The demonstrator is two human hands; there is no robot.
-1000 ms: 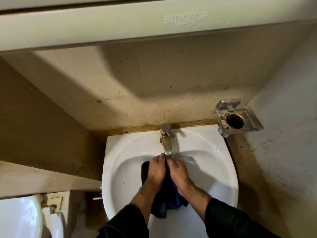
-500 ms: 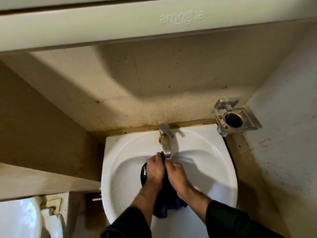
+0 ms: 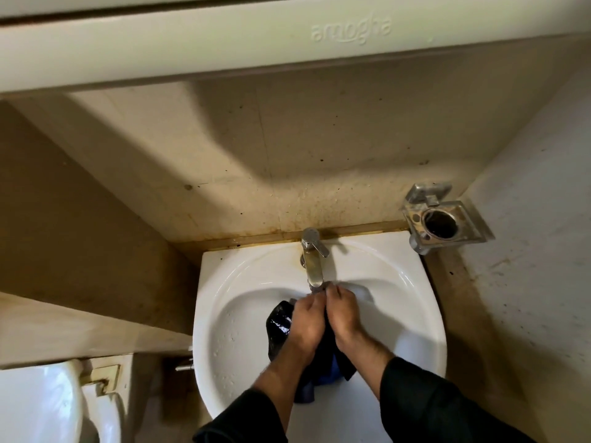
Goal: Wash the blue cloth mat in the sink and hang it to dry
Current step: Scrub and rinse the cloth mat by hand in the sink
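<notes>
The wet blue cloth mat point(image 3: 281, 326) is bunched up and looks almost black, with a brighter blue patch near its lower end. It hangs inside the white sink point(image 3: 412, 314), just under the spout of the chrome tap point(image 3: 312, 265). My left hand point(image 3: 307, 324) and my right hand point(image 3: 342, 314) sit side by side over the cloth, and both grip its upper part with curled fingers. Most of the mat is hidden beneath my hands and forearms.
A metal holder point(image 3: 443, 220) with a round hole is fixed to the right wall beside the sink. A white toilet point(image 3: 41, 404) stands at the lower left. A white cabinet point(image 3: 287, 36) overhangs the stained beige wall above.
Both hands have stayed on the cloth under the tap and shifted slightly as they work it. The view has drifted a little.
</notes>
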